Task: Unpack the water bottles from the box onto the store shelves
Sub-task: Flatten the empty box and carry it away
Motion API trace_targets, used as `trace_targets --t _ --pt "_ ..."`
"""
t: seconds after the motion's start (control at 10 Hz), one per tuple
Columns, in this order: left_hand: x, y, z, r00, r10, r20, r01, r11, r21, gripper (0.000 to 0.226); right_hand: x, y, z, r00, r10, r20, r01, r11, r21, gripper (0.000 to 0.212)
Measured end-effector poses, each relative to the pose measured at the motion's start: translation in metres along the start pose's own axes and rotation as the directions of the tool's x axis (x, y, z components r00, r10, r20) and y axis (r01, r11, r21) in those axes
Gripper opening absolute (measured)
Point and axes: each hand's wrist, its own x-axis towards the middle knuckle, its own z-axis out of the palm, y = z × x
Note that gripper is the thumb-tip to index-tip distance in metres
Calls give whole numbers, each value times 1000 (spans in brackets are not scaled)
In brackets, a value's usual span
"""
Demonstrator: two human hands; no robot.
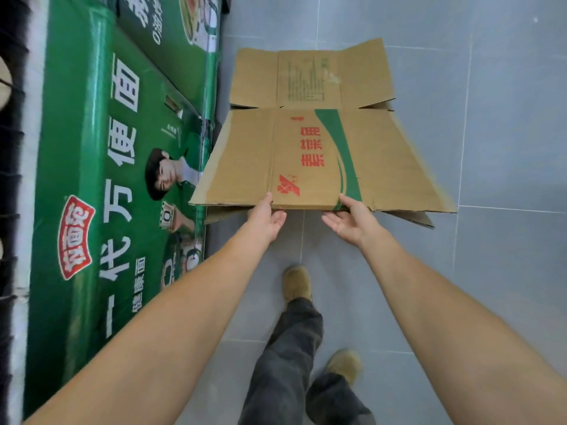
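A flattened brown cardboard box (310, 142) with red characters and a green stripe is held out in front of me, above the floor. My left hand (267, 217) grips its near edge, thumb on top and fingers underneath. My right hand (352, 217) grips the same edge a little further right in the same way. The box's flaps are spread open at the far end. No water bottles are in view.
A tall green display stand (122, 167) with white characters and a printed person runs along the left. Grey floor tiles (506, 148) fill the right and far side. My legs and tan shoes (296, 285) are below the box.
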Motion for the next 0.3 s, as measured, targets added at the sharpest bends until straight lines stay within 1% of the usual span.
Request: trace_targets --t 0.1,0.2,0.3 --pt "-14 -8 -1 1000 -9 5 8 999 35 48 -12 6 -3 1000 29 3 -28 984 -176 49" --pt "-42 -25 -2 999 -17 37 14 996 89 43 -25 13 -10 1000 13 -1 -12 966 -258 32" --pt "-56 -44 -7 994 -6 108 -5 994 107 45 -40 20 -17 999 -9 41 20 963 -267 9"
